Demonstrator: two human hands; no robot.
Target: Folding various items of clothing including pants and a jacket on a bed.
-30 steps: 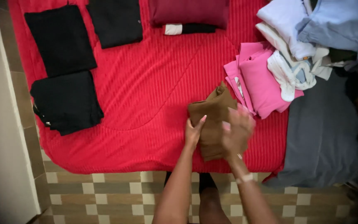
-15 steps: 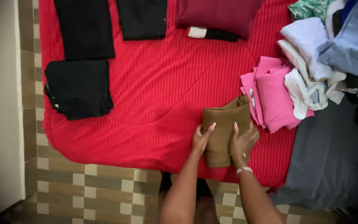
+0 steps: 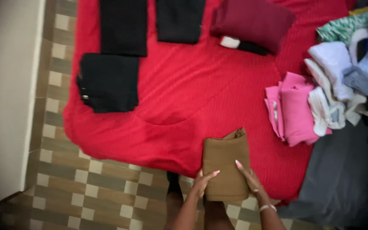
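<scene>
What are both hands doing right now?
Left hand: open, fingers flat on the folded brown garment.
Right hand: open, fingers resting on the same garment.

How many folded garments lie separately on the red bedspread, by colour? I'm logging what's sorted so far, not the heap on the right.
Black folded garments: 3
Brown folded garment: 1, with left hand and right hand on it
Maroon folded garment: 1
Total: 5
</scene>
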